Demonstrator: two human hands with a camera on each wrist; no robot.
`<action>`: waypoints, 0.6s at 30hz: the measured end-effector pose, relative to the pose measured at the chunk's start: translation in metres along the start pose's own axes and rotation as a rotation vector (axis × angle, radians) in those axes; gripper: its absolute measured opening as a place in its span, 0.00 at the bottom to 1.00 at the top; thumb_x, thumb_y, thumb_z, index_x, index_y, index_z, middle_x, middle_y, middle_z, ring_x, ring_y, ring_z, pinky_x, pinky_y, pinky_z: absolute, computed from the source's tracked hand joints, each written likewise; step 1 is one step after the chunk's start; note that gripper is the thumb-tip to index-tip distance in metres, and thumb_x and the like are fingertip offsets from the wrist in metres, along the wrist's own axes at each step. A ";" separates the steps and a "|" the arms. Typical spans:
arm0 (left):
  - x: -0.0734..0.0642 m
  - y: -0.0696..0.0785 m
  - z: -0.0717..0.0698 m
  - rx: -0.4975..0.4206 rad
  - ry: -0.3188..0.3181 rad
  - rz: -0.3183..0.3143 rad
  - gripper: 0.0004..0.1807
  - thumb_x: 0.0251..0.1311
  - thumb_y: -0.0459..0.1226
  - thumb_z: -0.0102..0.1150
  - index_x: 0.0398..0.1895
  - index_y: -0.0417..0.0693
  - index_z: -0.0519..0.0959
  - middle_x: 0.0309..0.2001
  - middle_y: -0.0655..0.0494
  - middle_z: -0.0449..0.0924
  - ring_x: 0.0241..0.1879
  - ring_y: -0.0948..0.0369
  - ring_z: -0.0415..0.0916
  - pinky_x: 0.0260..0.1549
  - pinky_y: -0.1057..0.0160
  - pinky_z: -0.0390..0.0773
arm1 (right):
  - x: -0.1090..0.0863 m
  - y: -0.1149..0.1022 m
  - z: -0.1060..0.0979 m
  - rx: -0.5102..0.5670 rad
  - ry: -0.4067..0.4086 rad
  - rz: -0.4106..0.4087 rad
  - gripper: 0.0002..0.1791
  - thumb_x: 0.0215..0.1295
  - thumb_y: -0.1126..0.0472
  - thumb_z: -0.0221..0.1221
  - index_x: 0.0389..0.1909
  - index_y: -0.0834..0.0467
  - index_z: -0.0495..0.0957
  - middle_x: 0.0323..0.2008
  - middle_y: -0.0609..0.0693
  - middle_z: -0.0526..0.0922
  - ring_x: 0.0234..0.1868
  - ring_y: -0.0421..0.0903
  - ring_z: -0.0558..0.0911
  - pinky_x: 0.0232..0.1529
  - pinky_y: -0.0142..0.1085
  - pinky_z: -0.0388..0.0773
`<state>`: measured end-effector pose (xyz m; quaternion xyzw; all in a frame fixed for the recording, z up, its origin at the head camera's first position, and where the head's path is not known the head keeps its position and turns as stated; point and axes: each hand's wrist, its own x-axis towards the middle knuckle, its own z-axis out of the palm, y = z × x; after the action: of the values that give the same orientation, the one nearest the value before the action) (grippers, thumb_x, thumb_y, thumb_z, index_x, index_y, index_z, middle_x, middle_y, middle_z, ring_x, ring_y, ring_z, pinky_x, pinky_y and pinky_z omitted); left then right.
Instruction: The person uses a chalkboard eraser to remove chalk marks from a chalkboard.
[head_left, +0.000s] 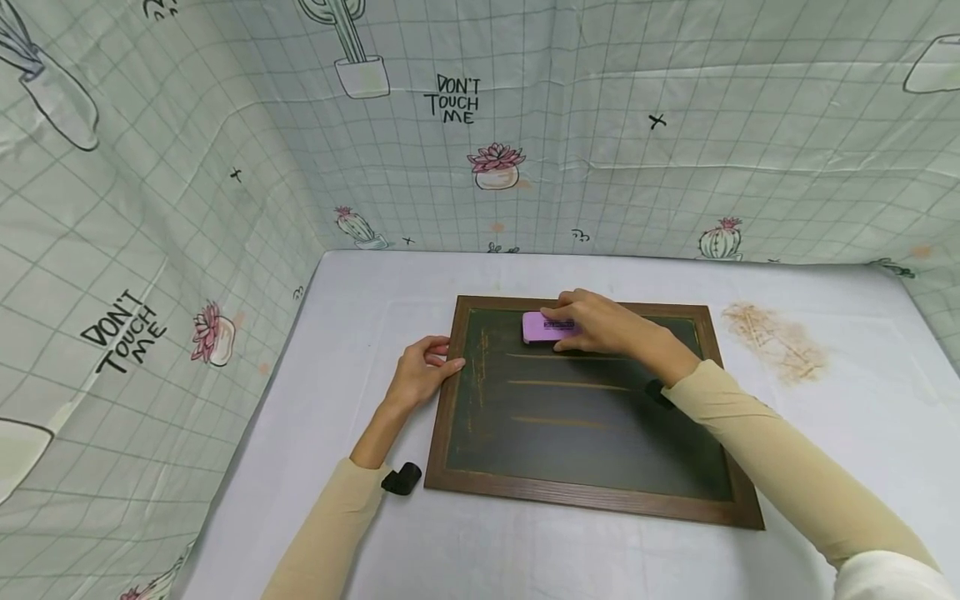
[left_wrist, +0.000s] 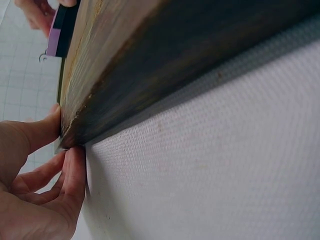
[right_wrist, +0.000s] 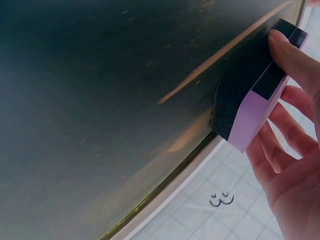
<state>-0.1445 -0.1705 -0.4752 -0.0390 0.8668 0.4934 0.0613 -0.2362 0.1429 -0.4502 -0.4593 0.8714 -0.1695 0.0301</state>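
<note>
A chalkboard (head_left: 585, 462) with a brown wooden frame (head_left: 592, 497) lies on the table. My right hand (head_left: 600, 323) grips a purple and black chalkboard eraser (head_left: 534, 327) near the board's upper edge. In the right wrist view, thumb and fingers hold the eraser (right_wrist: 245, 117) from opposite sides, its dark felt face toward the board. Yellowish chalk lines (head_left: 570, 384) run across the board below it, and rough chalk marks (head_left: 480, 383) go down its left side. At the left edge my left hand (head_left: 416, 373) pinches the frame, thumb above and fingers at its outer side.
A white cloth covers the table (head_left: 375, 292). Brownish dust (head_left: 780, 342) is smeared on it right of the board. Behind and to the left hangs a gridded curtain (head_left: 570, 183) with cactus drawings. A black device (head_left: 402, 479) sits at my left wrist.
</note>
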 end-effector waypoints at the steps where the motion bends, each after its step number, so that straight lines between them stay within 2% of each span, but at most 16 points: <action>1: 0.000 0.000 0.000 -0.001 0.000 -0.001 0.27 0.65 0.34 0.69 0.65 0.33 0.75 0.53 0.38 0.79 0.48 0.48 0.77 0.47 0.52 0.77 | -0.002 0.001 -0.001 -0.003 0.001 0.001 0.33 0.60 0.57 0.75 0.62 0.69 0.79 0.46 0.60 0.81 0.45 0.56 0.80 0.49 0.50 0.78; 14: 0.003 -0.003 -0.002 -0.003 -0.006 0.017 0.27 0.65 0.34 0.69 0.65 0.31 0.75 0.55 0.37 0.79 0.48 0.48 0.77 0.47 0.54 0.77 | -0.025 0.011 -0.007 -0.006 0.005 0.039 0.33 0.60 0.58 0.75 0.63 0.69 0.78 0.44 0.59 0.80 0.40 0.52 0.78 0.43 0.49 0.77; 18: 0.004 -0.004 -0.002 -0.009 -0.010 0.020 0.27 0.66 0.34 0.69 0.65 0.32 0.75 0.55 0.37 0.79 0.49 0.47 0.77 0.47 0.54 0.76 | -0.035 0.016 -0.008 -0.008 0.017 0.050 0.33 0.59 0.57 0.75 0.63 0.68 0.79 0.44 0.58 0.81 0.41 0.52 0.78 0.44 0.50 0.78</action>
<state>-0.1483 -0.1737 -0.4780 -0.0280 0.8644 0.4983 0.0606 -0.2304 0.1812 -0.4515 -0.4359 0.8836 -0.1693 0.0253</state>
